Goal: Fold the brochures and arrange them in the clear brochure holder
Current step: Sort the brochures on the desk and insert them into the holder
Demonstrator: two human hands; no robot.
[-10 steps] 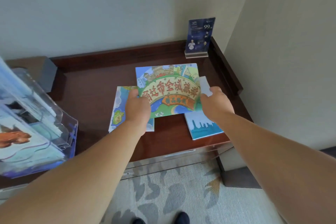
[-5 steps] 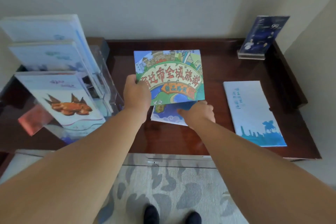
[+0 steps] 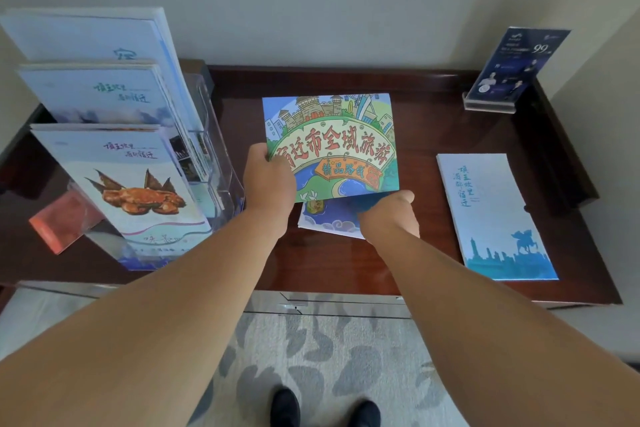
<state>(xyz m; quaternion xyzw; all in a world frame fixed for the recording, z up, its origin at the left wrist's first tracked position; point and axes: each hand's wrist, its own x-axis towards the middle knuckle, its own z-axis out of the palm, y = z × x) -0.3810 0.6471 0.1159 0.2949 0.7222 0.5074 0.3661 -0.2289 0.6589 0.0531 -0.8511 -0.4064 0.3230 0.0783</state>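
Two hands pinch one cartoon brochure (image 3: 332,149) reading "迁市全域旅游" and "精品路线"; left hand (image 3: 268,180) at its left edge; right hand (image 3: 388,215) at its lower edge; the stand card (image 3: 516,66) shows "99".

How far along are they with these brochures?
Done: three tiers of the clear holder hold brochures. In hand: the left hand grips the cartoon brochure, right hand at its lower flap. Left: slotting it and the folded blue brochure lying on the table.
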